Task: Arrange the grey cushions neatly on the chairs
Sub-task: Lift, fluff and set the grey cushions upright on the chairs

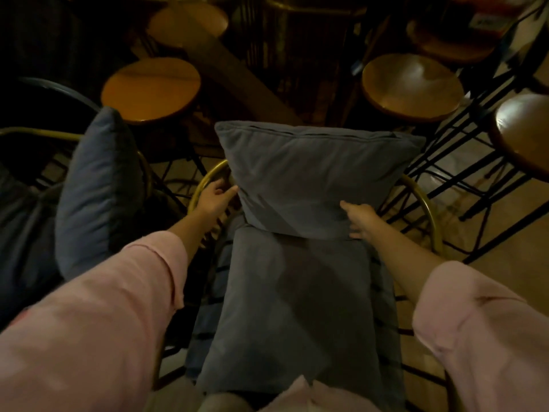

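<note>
The brass-framed chair [427, 209] carried a flat seat cushion [297, 307] and an upright back cushion [312, 173], soft, light, best gripped at its lower corners, where the left hand [215, 197] and right hand [361, 220] rested open-fingered, not clenched.

both hands [215, 197] [361, 220] outstretched, fingers loose

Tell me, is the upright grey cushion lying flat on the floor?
No, the upright cushion stands against the chair's back, above the seat cushion, with both hands at its lower corners.
</note>
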